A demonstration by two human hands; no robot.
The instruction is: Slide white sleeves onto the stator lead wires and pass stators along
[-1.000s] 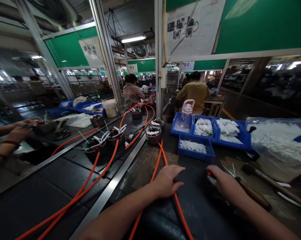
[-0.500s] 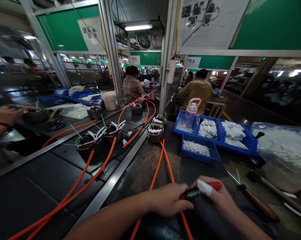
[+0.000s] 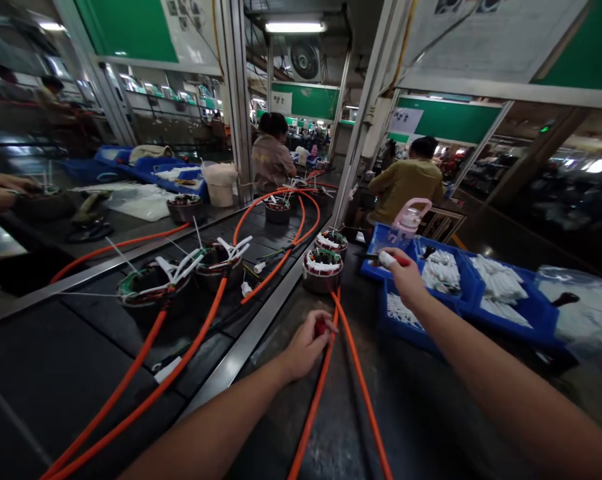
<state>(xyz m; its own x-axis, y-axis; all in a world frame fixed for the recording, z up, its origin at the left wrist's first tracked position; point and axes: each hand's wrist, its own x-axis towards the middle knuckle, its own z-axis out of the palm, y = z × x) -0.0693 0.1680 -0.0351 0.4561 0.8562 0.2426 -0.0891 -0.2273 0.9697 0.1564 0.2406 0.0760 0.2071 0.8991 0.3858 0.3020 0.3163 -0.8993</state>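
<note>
the left hand [image 3: 307,345] curls around a small red object [image 3: 321,327] by the orange cables [image 3: 359,373], while the right hand [image 3: 405,275] grips a slim dark tool [image 3: 369,256] near the wound rings [image 3: 322,283] and blue bins [image 3: 541,311].

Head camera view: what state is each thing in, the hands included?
Left hand: curled around a small red object.
Right hand: gripping a slim red-and-dark tool.
Front blue plastic bin: open, holding white sticks.
Clear plastic bottle with pink handle: standing, handle raised.
Nearest white-topped round metal core: resting on the black bench.
Long white ceiling lamp: lit.
Round fan: spinning or stopped, cannot tell.
</note>
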